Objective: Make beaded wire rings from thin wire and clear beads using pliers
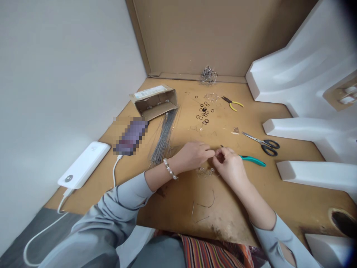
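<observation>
My left hand, with a beaded bracelet on its wrist, has its fingertips pinched together. They meet the fingertips of my right hand, which are also closed. Something thin, perhaps wire, is between them, but the fingers cover most of it. Beside my right hand a teal-handled tool lies on the table, its head mostly hidden behind the hand. Several small bent wire pieces lie just below my hands. A bundle of straight grey wires rests left of my left hand. Loose wire bits lie nearer my lap.
Black rings, yellow-handled pliers and scissors lie beyond my hands. An open cardboard box, blurred phone and white power bank with cables sit left. White foam blocks border the right; a wire tangle lies behind.
</observation>
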The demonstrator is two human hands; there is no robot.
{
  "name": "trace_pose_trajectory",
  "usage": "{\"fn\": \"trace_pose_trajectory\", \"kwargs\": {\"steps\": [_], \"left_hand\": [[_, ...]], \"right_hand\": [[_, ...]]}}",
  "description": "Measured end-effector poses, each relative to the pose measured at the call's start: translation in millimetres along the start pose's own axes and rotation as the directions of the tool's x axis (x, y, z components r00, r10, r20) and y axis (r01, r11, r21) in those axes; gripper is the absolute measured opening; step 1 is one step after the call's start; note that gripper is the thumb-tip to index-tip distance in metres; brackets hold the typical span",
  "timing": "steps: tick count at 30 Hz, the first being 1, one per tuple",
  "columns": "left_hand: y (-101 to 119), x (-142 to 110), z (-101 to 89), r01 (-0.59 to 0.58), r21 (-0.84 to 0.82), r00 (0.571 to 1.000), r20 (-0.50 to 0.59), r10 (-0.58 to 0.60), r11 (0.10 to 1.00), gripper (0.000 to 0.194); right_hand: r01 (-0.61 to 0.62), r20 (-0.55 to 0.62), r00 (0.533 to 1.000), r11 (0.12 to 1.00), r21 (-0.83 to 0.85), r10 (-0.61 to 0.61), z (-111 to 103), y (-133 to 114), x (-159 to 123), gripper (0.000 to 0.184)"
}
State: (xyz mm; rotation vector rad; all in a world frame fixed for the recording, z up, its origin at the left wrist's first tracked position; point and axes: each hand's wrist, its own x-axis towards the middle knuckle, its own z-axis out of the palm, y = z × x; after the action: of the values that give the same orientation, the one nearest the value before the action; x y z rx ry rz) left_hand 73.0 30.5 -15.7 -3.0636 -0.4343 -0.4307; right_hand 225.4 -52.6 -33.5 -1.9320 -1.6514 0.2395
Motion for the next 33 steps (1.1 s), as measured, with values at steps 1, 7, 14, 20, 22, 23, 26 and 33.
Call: {"fn": "trace_pose_trajectory", "kwargs": {"steps": [1,7,14,20,22,23,26,33], "left_hand": [[-1,0,0.7,0.002,-0.014,1.0,0.003,-0.002,1.0,0.016],[-3,2,2.6,0.022,-0.095,0.999,0.033,-0.019,0.995,0.018],[-3,3,6.7,0.102,-0.202,0.995,0.032,-0.098,0.974,0.026],[-3,1,8.7,0.194,-0.345,0.979,0.006,-0.205,0.918,0.024],[-3,1,9.3,0.183,-0.402,0.978,-0.015,-0.206,0.897,0.022],[-4,1,9.8,0.172,-0.431,0.98,-0.019,-0.2,0.886,0.02],[-5,0,11.3,0.18,-0.475,0.979,0.002,-0.204,0.861,0.02],[-7,-3,12.5,0.226,-0.418,0.967,-0.012,-0.254,0.88,0.021]], "right_hand": [[0.008,0.014,1.0,1.0,0.007,-0.008,-1,0,0,0.006],[0.098,0.081,0.992,0.994,0.045,-0.101,-5,4,1,0.013],[0.096,0.063,0.992,0.98,0.174,-0.108,-4,9,2,0.01],[0.062,0.07,0.994,0.967,0.247,-0.082,-4,11,2,0.013],[0.056,0.066,0.995,0.963,0.265,-0.076,-3,11,2,0.013],[0.053,0.063,0.995,0.96,0.274,-0.072,-2,11,2,0.013],[0.037,0.069,0.996,0.957,0.287,-0.06,0,9,1,0.014],[-0.026,0.006,1.0,0.979,0.2,0.025,-28,25,-11,0.039]]}}
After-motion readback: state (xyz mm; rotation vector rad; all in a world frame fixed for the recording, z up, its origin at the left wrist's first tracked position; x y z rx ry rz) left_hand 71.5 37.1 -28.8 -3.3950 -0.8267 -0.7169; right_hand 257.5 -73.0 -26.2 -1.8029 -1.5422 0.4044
